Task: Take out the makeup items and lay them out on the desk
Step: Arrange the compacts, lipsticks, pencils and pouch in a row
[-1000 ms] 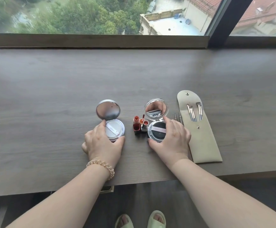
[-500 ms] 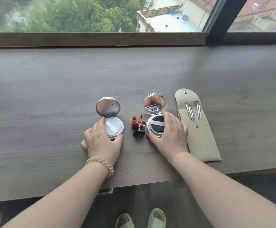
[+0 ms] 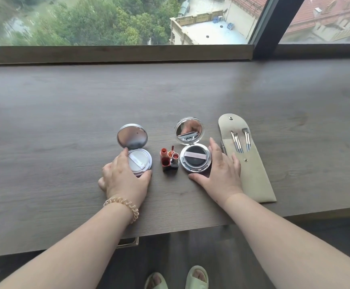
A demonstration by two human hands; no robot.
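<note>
Two round compacts stand with their lids up on the dark wooden desk [image 3: 65, 113]. My left hand [image 3: 124, 176] cups the near left side of the white-puff compact [image 3: 140, 161], thumb and fingers touching its rim. The black-puff compact [image 3: 195, 157], its mirror lid raised, sits to the right. My right hand [image 3: 222, 172] lies flat beside it, fingers spread, just off its right rim. Between the compacts stand an uncapped lipstick and lip gloss tubes [image 3: 169, 159]. A beige brush pouch [image 3: 247, 159] with small brushes lies at the right.
A thin metal tool [image 3: 223, 147] lies between my right hand and the pouch. The desk runs to a wooden sill [image 3: 115, 53] under the window. The desk's near edge is close to my forearms; my feet show below it.
My right hand has slid off the black-puff compact to its right side and flattened on the desk. My left hand stays on the white-puff compact. The camera view tilted slightly.
</note>
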